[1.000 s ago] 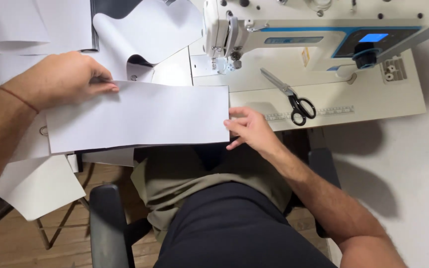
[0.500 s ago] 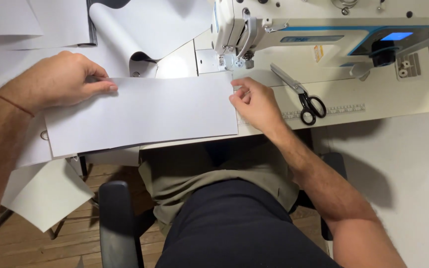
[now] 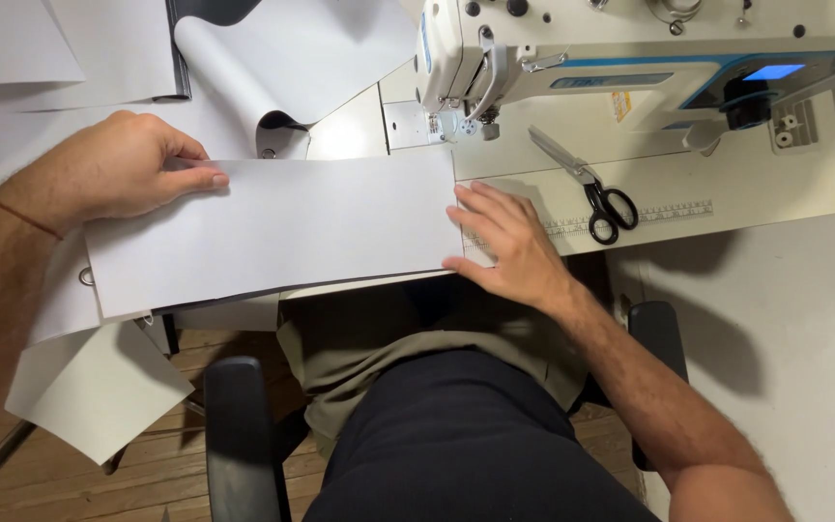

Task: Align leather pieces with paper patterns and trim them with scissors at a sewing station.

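A long white rectangular fabric panel (image 3: 282, 232) lies across the front of the sewing table. My left hand (image 3: 113, 174) pinches its upper left corner between thumb and fingers. At the panel's right edge, my right hand (image 3: 509, 237) rests flat with fingers spread, touching that edge. The white sewing machine (image 3: 630, 48) stands at the back right, its needle area (image 3: 461, 121) just beyond the panel's upper right corner.
Black-handled scissors (image 3: 591, 188) lie on the machine bed right of my right hand. More white sheets (image 3: 50, 48) pile up at the back left, and one hangs off the table's left edge (image 3: 99, 396). A black chair armrest (image 3: 239, 435) is below.
The panel has slid right toward the machine's needle. My right hand moved from its lower right corner up along the right edge and now lies flat.
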